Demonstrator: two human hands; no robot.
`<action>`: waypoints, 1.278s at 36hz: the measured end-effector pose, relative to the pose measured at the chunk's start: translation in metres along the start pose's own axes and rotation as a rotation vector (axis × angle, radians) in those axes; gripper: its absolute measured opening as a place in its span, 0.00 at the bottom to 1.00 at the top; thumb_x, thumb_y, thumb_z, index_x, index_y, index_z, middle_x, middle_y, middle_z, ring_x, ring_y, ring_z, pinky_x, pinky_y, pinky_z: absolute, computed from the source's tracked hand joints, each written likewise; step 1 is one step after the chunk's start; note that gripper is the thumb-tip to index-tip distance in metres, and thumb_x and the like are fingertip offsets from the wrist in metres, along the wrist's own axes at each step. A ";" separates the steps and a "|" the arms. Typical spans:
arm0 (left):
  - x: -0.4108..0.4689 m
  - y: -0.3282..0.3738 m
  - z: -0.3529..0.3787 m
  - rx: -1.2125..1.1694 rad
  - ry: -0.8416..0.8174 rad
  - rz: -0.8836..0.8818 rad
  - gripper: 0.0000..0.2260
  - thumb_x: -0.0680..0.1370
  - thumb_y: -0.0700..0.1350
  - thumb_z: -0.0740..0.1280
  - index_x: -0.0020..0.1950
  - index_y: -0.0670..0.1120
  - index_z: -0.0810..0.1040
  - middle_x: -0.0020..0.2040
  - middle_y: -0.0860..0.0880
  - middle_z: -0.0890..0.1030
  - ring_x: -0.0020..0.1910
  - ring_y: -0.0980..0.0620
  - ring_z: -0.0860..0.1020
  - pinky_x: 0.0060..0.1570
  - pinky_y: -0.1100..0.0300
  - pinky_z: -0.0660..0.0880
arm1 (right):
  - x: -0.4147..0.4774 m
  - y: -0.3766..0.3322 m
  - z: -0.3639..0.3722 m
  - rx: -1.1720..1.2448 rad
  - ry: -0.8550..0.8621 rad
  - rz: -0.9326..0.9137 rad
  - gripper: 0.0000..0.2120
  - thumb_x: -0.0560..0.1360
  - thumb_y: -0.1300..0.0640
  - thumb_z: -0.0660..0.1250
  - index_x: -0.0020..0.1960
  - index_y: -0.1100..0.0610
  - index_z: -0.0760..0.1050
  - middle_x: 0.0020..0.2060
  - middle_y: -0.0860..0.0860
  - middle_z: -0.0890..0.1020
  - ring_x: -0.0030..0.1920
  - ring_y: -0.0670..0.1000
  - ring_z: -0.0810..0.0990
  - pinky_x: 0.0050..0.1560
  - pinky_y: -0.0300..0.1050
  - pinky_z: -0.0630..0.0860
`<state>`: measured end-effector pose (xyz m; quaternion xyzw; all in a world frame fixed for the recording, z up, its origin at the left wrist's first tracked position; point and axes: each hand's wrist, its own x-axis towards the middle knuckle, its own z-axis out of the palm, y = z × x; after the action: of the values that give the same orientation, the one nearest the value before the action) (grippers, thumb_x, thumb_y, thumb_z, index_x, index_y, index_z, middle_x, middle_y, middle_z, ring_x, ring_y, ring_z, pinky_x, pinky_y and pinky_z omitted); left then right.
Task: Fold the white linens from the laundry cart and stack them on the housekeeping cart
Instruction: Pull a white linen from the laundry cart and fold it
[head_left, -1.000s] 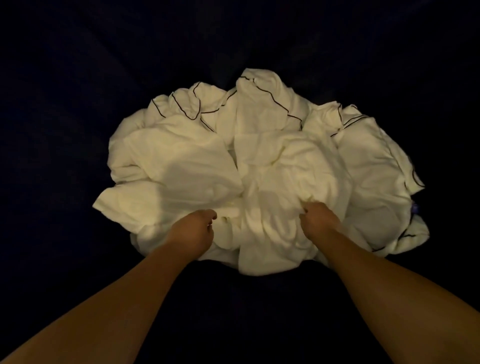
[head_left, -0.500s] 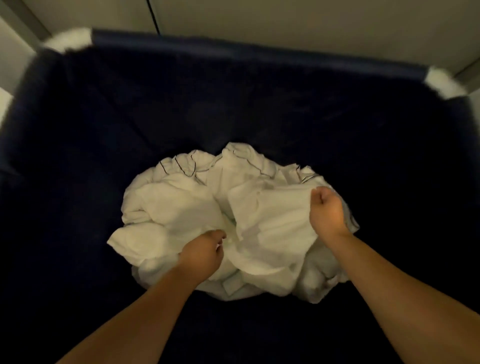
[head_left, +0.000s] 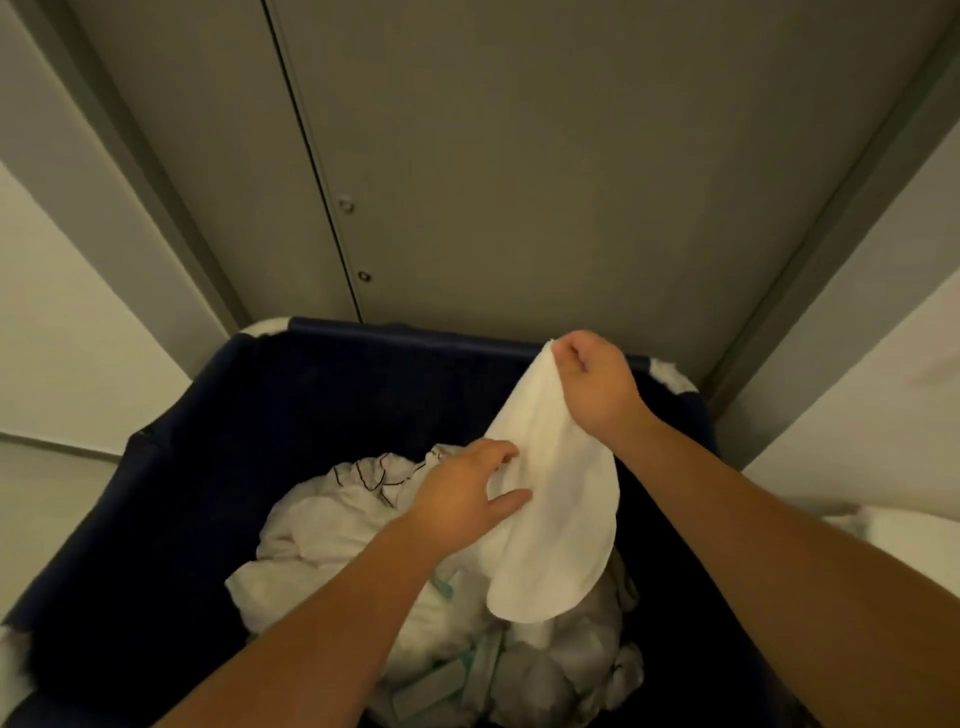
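A dark blue laundry cart (head_left: 171, 467) fills the lower half of the view. A crumpled heap of white linens (head_left: 322, 535), some with thin dark piping, lies at its bottom. My right hand (head_left: 597, 384) pinches the top corner of one white linen piece (head_left: 550, 519) and holds it above the heap, near the cart's far rim. The piece hangs down in a long fold. My left hand (head_left: 467, 493) pinches its left edge halfway down, thumb and fingers on the cloth. The housekeeping cart is not in view.
Grey metal doors (head_left: 519, 156) with a vertical seam stand right behind the cart. Pale walls flank them on both sides. A bit of white fabric (head_left: 872, 530) shows at the right edge, beyond my right forearm.
My right hand has lifted one linen piece up out of the heap toward the cart's far rim. My left hand left the heap and took the piece's edge. The view tilted up.
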<state>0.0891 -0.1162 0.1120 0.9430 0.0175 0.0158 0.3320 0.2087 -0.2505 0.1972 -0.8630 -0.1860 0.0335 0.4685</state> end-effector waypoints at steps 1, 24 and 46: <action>0.000 0.017 -0.003 0.013 0.026 0.010 0.22 0.74 0.57 0.70 0.65 0.50 0.72 0.55 0.57 0.72 0.53 0.59 0.74 0.54 0.63 0.71 | 0.000 -0.010 -0.009 0.020 0.002 -0.027 0.10 0.82 0.56 0.56 0.46 0.58 0.72 0.36 0.45 0.72 0.36 0.41 0.71 0.38 0.37 0.67; 0.002 0.178 -0.102 -0.223 0.475 0.004 0.09 0.82 0.41 0.56 0.42 0.44 0.65 0.35 0.47 0.72 0.32 0.52 0.68 0.32 0.56 0.67 | -0.006 -0.144 -0.140 -0.030 0.179 -0.137 0.13 0.82 0.58 0.55 0.53 0.64 0.76 0.46 0.53 0.78 0.48 0.54 0.76 0.43 0.39 0.66; 0.046 0.210 -0.195 -0.375 0.531 0.004 0.04 0.82 0.42 0.54 0.48 0.45 0.66 0.39 0.51 0.70 0.34 0.54 0.67 0.32 0.59 0.63 | -0.056 -0.126 -0.115 0.061 -0.149 -0.121 0.15 0.72 0.49 0.73 0.55 0.54 0.79 0.48 0.48 0.82 0.47 0.47 0.82 0.47 0.42 0.79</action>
<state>0.1316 -0.1556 0.3959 0.8285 0.0984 0.2649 0.4836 0.1473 -0.2997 0.3582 -0.8307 -0.2710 0.0747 0.4805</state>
